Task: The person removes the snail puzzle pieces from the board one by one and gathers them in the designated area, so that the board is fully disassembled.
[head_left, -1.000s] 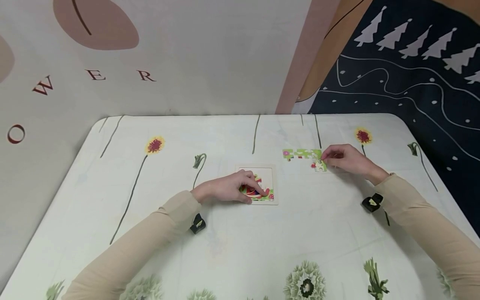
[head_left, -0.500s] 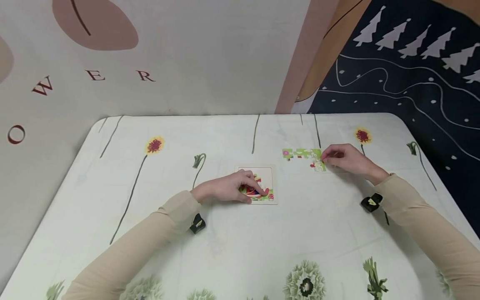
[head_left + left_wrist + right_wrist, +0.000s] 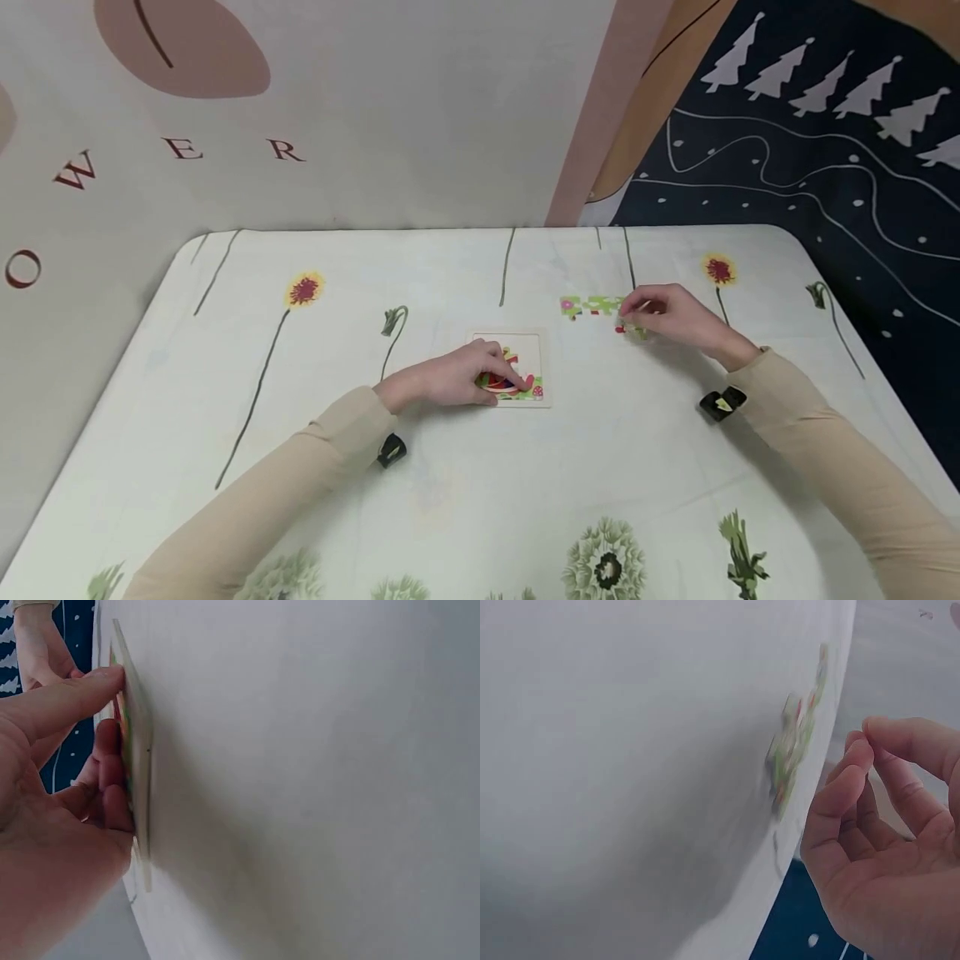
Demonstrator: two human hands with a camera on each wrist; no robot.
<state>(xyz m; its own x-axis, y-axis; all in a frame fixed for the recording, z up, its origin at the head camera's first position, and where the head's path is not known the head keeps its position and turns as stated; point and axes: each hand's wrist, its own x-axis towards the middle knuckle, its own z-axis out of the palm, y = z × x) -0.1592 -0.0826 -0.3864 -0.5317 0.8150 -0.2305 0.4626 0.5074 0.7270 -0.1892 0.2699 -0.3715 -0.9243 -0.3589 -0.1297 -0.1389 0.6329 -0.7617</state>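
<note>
A small square puzzle board (image 3: 546,367) with a pale frame lies flat on the table; bright picture pieces fill part of it. My left hand (image 3: 453,373) rests on the board, its fingertips touching the pieces and the lower rim. In the left wrist view, the board (image 3: 139,761) is seen edge-on under the fingers (image 3: 75,699). My right hand (image 3: 678,315) hovers over a cluster of loose green puzzle pieces (image 3: 600,305), hiding some of them. In the right wrist view, its thumb and fingertips meet above the pieces (image 3: 789,754), with nothing visible between them.
The table is covered by a white cloth (image 3: 450,483) with printed flowers. A pale wall hanging (image 3: 420,125) with letters stands behind it, and a dark one with white trees (image 3: 795,158) at the right. Each wrist wears a small black device (image 3: 722,403).
My right hand has shifted left, from the right side of the loose pieces to over them. The left hand stays on the board. The head view has swung slightly to the right.
</note>
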